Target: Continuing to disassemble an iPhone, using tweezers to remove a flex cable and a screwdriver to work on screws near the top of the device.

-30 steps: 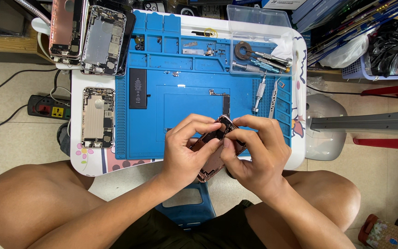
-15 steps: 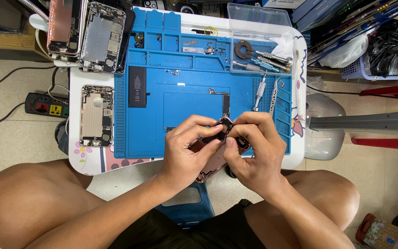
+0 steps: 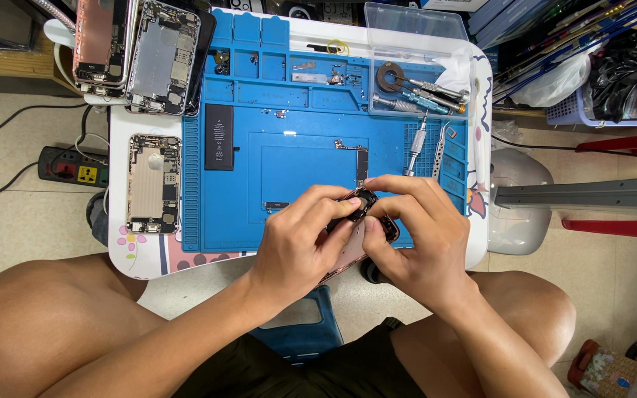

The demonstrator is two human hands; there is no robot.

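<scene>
Low in the middle of the frame, both hands pinch a pinkish metal phone shell (image 3: 359,239): the left hand (image 3: 300,247) steadies its edge while the right hand (image 3: 418,236) presses fingertips on top. It hovers over the ridged blue rubber mat (image 3: 296,162); a flat black battery (image 3: 219,136) lies toward the upper left.

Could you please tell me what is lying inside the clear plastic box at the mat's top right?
Clear plastic box: screwdrivers, a dark ring-shaped part, white tissue. Anything beneath the tissue is hidden.
</scene>
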